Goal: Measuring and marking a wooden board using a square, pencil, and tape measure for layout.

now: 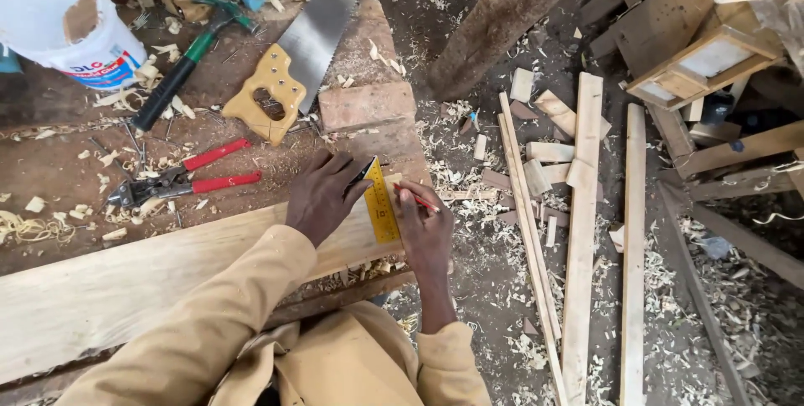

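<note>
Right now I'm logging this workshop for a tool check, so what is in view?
plank: one, pale wood, across the bench under both hands
square: one, yellow blade, lying across the plank's end
pencil: one, red, beside the square
saw: one, steel blade with wooden handle, on the bench top
hammer: one, green and black, left of the saw
pincers: one, red handles, on the bench
bucket: one, white, top left
wood strips: several, pale, on the shavings-strewn floor
left hand: pressing the square down
right hand: holding the pencil
</note>
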